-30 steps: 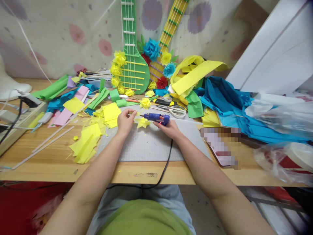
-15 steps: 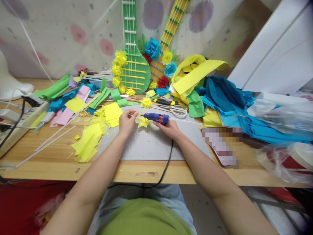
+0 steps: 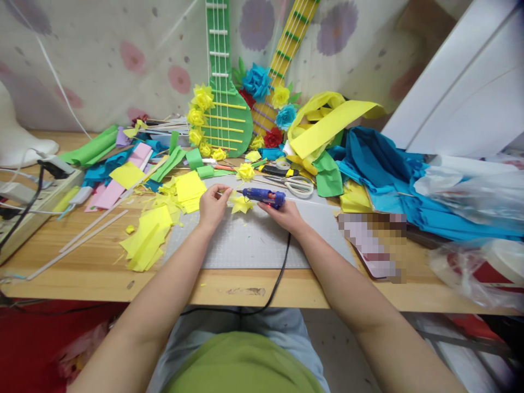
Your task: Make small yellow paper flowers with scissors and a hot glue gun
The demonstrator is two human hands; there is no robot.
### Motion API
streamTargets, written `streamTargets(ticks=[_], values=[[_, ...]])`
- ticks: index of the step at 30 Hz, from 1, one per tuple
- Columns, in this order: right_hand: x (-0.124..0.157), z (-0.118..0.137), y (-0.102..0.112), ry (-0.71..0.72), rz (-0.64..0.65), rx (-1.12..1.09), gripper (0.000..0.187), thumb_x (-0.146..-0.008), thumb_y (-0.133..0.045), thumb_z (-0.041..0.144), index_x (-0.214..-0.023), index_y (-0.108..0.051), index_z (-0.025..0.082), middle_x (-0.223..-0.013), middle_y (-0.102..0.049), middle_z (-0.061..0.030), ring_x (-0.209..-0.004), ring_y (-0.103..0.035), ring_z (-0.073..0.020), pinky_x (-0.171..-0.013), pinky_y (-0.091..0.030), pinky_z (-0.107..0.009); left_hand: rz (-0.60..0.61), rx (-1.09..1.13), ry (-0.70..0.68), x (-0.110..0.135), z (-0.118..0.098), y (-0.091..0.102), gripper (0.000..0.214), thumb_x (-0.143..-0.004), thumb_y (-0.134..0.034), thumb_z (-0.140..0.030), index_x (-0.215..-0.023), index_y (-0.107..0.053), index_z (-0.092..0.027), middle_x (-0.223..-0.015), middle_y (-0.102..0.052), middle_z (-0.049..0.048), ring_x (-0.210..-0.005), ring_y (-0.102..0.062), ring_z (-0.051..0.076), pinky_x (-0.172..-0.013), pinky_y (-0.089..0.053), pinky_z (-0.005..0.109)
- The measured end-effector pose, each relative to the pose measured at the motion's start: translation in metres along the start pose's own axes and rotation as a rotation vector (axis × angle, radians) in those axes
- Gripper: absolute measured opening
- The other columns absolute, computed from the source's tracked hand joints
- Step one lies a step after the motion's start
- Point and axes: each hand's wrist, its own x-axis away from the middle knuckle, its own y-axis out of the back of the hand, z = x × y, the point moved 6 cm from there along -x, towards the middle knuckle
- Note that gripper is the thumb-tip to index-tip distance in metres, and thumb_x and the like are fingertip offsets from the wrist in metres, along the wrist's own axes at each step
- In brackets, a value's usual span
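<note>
In my right hand (image 3: pixel 287 215) is a blue glue gun (image 3: pixel 264 197), held level with its nozzle pointing left and a small red light glowing. My left hand (image 3: pixel 213 204) has thumb and forefinger pinched together just left of the nozzle tip. Whatever sits in that pinch is too small to make out. Between the hands, a yellow paper flower (image 3: pixel 241 203) shows low over the grey cutting mat (image 3: pixel 249 245). Another yellow paper flower (image 3: pixel 245 172) lies just behind the glue gun.
Scissors (image 3: pixel 301 186) and a yellow-black cutter (image 3: pixel 278 171) lie behind my right hand. Cut yellow paper (image 3: pixel 147 234) is heaped at left. A green paper instrument (image 3: pixel 229 123) leans at the back. Blue crepe paper (image 3: pixel 380 169) fills the right. A black cord (image 3: pixel 282 267) crosses the table edge.
</note>
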Motion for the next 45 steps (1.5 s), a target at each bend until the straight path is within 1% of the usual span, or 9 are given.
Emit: streamTargets(ticks=[12,16,23,28,32,35,38,41,45], values=[[0.001,0.007,-0.001,0.073,0.061,0.1,0.034,-0.074,-0.057,0.05,-0.086,-0.068,0.02,-0.08,-0.065,-0.0018,-0.073,-0.058,-0.0181,-0.07,-0.046,-0.028,-0.022,0.112,0.027,0.0,0.0,-0.001,0.022,-0.07,-0.06,-0.039,-0.078,-0.06,-0.018,-0.062,-0.056,-0.003,-0.048,-0.047,0.008,-0.052,-0.042,0.022],[0.001,0.006,0.001,0.076,0.059,0.076,0.034,-0.073,-0.058,0.05,-0.084,-0.068,0.02,-0.077,-0.065,-0.0015,-0.071,-0.058,-0.0178,-0.069,-0.046,-0.029,-0.018,0.214,-0.015,0.0,-0.003,-0.001,0.021,-0.07,-0.059,-0.035,-0.08,-0.051,-0.019,-0.079,-0.057,-0.0023,-0.048,-0.044,0.005,-0.049,-0.041,0.021],[-0.005,-0.011,0.021,-0.109,-0.135,-0.061,0.033,-0.068,-0.062,0.051,-0.071,-0.065,0.018,-0.06,-0.06,-0.0008,-0.059,-0.054,-0.0142,-0.06,-0.044,-0.027,0.033,0.303,-0.005,-0.004,0.002,-0.001,0.027,-0.069,-0.059,-0.031,-0.077,-0.035,-0.022,-0.066,-0.043,-0.008,-0.044,-0.045,0.004,-0.046,-0.036,0.02],[-0.009,-0.021,0.03,-0.217,-0.209,-0.107,0.038,-0.068,-0.059,0.053,-0.054,-0.053,0.018,-0.051,-0.054,0.0,-0.046,-0.046,-0.0096,-0.052,-0.04,-0.025,0.123,0.297,0.039,-0.003,0.005,-0.004,0.025,-0.072,-0.056,-0.033,-0.09,-0.041,-0.024,-0.059,-0.046,-0.0091,-0.042,-0.041,0.006,-0.044,-0.032,0.019],[-0.01,-0.026,0.029,-0.242,-0.225,-0.171,0.041,-0.068,-0.058,0.056,-0.053,-0.05,0.018,-0.046,-0.051,0.0016,-0.041,-0.043,-0.0088,-0.048,-0.038,-0.024,0.099,0.345,0.035,-0.003,0.007,-0.003,0.021,-0.071,-0.059,-0.034,-0.08,-0.046,-0.021,-0.057,-0.047,-0.0074,-0.043,-0.039,0.005,-0.044,-0.031,0.019],[-0.01,-0.029,0.028,-0.254,-0.226,-0.183,0.041,-0.068,-0.058,0.056,-0.053,-0.05,0.019,-0.044,-0.05,0.002,-0.041,-0.043,-0.0088,-0.047,-0.037,-0.024,0.053,0.372,0.088,-0.003,0.009,-0.002,0.023,-0.068,-0.063,-0.035,-0.072,-0.046,-0.02,-0.052,-0.046,-0.0073,-0.04,-0.038,0.005,-0.041,-0.029,0.019],[-0.01,-0.028,0.028,-0.244,-0.22,-0.174,0.04,-0.068,-0.058,0.054,-0.053,-0.051,0.018,-0.046,-0.05,0.0021,-0.041,-0.043,-0.0087,-0.047,-0.037,-0.024,0.064,0.401,0.119,-0.001,0.006,-0.002,0.026,-0.065,-0.066,-0.036,-0.07,-0.048,-0.019,-0.05,-0.05,-0.0062,-0.037,-0.038,0.005,-0.038,-0.029,0.019],[-0.01,-0.027,0.029,-0.244,-0.219,-0.161,0.039,-0.069,-0.058,0.054,-0.053,-0.051,0.018,-0.046,-0.05,0.0019,-0.041,-0.043,-0.0088,-0.048,-0.037,-0.024,0.127,0.497,0.117,-0.001,-0.001,-0.002,0.029,-0.061,-0.07,-0.037,-0.072,-0.052,-0.017,-0.058,-0.058,-0.0028,-0.043,-0.046,0.006,-0.043,-0.037,0.019],[-0.01,-0.028,0.029,-0.259,-0.223,-0.146,0.04,-0.069,-0.058,0.054,-0.052,-0.051,0.018,-0.046,-0.05,0.0019,-0.041,-0.043,-0.009,-0.049,-0.038,-0.025,0.257,0.594,0.109,-0.003,-0.008,-0.002,0.039,-0.053,-0.074,-0.028,-0.085,-0.055,-0.016,-0.079,-0.067,0.0025,-0.056,-0.055,0.007,-0.056,-0.046,0.022]])
